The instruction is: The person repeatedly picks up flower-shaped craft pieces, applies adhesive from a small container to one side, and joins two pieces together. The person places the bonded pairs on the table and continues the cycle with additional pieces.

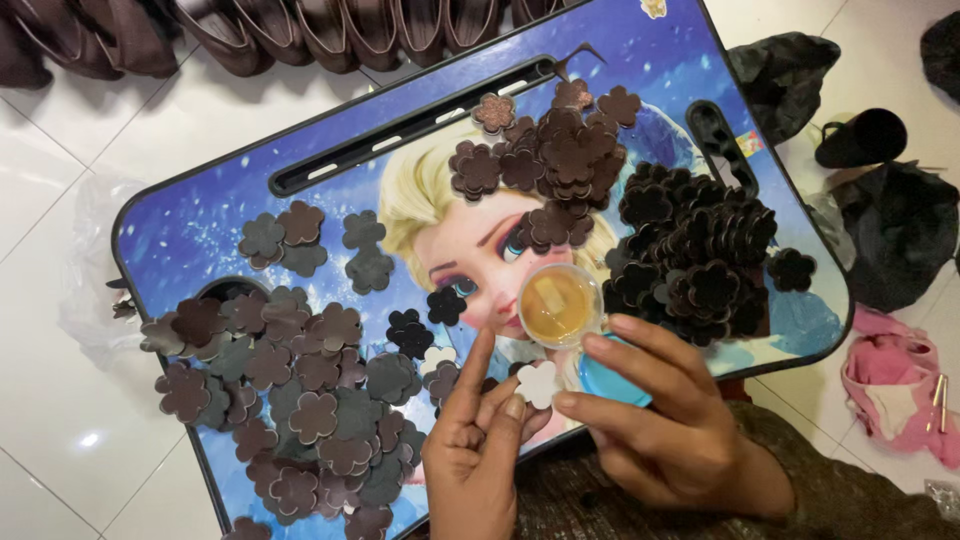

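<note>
My left hand (478, 440) and my right hand (655, 415) meet at the near edge of a blue lap table (200, 225) printed with a cartoon face. Together their fingertips pinch a small white flower-shaped cutout (538, 383). Just beyond them stands a small clear round cup of amber liquid (559, 304). My right hand partly covers a blue lid (598, 383). Flat brown and grey flower cutouts (300, 390) are spread over the table's left side. A darker heap (695, 255) lies on the right, and a brown heap (555, 155) at the top centre.
The table rests on a white tiled floor (60, 400). A row of brown leather pieces (300, 30) lies beyond the far edge. Dark cloth and a black funnel-like object (862, 138) lie at the right, with pink fabric (895, 385) near my right arm.
</note>
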{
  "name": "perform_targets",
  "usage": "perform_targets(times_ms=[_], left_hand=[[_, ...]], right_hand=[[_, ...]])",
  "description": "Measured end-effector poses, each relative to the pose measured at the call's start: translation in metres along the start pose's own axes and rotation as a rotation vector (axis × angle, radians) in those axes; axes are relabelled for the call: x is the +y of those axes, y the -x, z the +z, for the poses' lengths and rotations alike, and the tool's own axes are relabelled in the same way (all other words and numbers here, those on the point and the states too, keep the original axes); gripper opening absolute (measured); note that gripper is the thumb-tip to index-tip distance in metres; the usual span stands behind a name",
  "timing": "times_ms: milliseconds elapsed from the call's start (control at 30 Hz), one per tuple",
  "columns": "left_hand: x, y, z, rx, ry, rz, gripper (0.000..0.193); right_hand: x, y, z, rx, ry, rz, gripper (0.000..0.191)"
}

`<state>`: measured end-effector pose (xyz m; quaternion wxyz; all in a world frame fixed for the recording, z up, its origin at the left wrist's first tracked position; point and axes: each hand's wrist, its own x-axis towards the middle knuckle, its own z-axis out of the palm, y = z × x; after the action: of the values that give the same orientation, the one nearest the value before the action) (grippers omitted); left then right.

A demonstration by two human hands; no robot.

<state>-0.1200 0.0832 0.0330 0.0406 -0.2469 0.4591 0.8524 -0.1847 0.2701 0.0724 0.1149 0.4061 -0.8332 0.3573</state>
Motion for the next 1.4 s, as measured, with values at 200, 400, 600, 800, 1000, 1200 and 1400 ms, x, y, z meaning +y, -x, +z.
perform_targets(times_ms=[200, 400, 600, 800, 1000, 1200, 1400], left_hand=[[0.001, 0.008, 0.007, -0.056, 0.049, -0.005, 0.063], [0.006, 0.006, 0.004, -0.049, 0.020, -0.028, 0.066], [0.005, 0.009, 0.000, -0.095, 0.032, -0.031, 0.067], [-0.004, 0.010, -0.007, -0.070, 0.003, -0.014, 0.068], [-0.001, 0.011, -0.011, 0.016, -0.036, -0.034, 0.066], [0.001, 0.016, -0.019, -0.105, -0.002, -0.020, 0.069], [-0.003, 0.025, -0.032, -0.201, 0.041, -0.077, 0.074]], right_hand=[[-0.001, -0.004, 0.006, -0.016, 0.075, -0.051, 0.043], [-0.004, -0.006, 0.011, 0.027, 0.158, -0.028, 0.041], [-0.006, -0.006, 0.013, -0.017, 0.167, -0.102, 0.036], [-0.008, -0.005, 0.017, 0.027, 0.289, -0.101, 0.036], [-0.011, 0.004, 0.011, 0.070, 0.132, -0.097, 0.031], [-0.009, 0.010, 0.009, 0.100, -0.114, -0.023, 0.035], [-0.014, 0.012, 0.023, 0.027, -0.138, -0.102, 0.043]])
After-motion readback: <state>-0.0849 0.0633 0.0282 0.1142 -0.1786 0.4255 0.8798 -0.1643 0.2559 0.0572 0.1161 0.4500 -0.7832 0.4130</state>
